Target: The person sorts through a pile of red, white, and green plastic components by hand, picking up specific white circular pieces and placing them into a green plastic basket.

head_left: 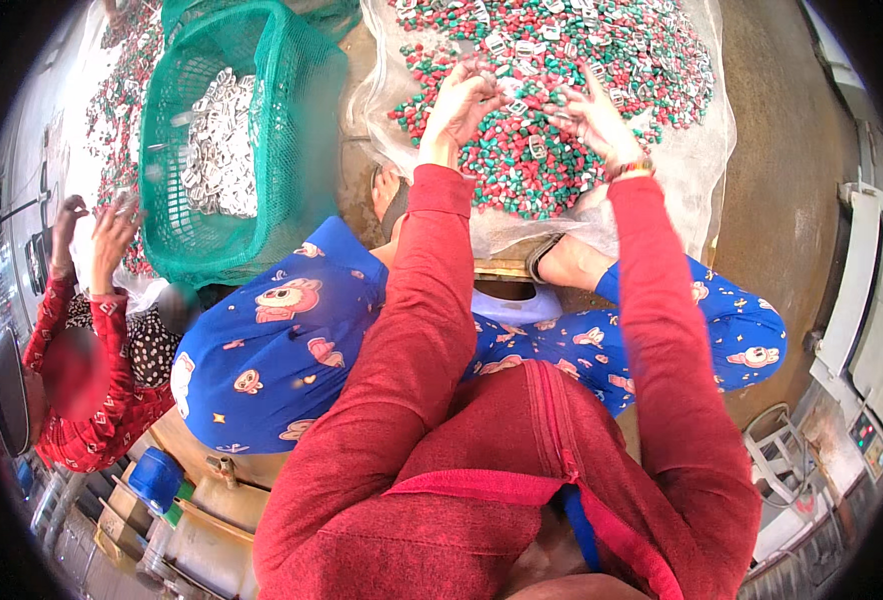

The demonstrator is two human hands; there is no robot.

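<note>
Both of my hands are over a heap of small red, green and white pebble-like pieces spread on a pale mesh sheet. Small silver buckle-shaped pieces are scattered through the heap. My left hand is at the heap's left part, its fingers curled in toward the thumb; whatever lies between the fingertips is too blurred to name. A short way to its right, my right hand has its fingers apart and the index stretched forward, just above the pieces. I see nothing held in it.
A teal plastic basket lined with green netting stands to the left, holding many silver buckle-shaped pieces. Beyond it, another person's hands are near a second heap. My sandalled feet flank the sheet's near edge.
</note>
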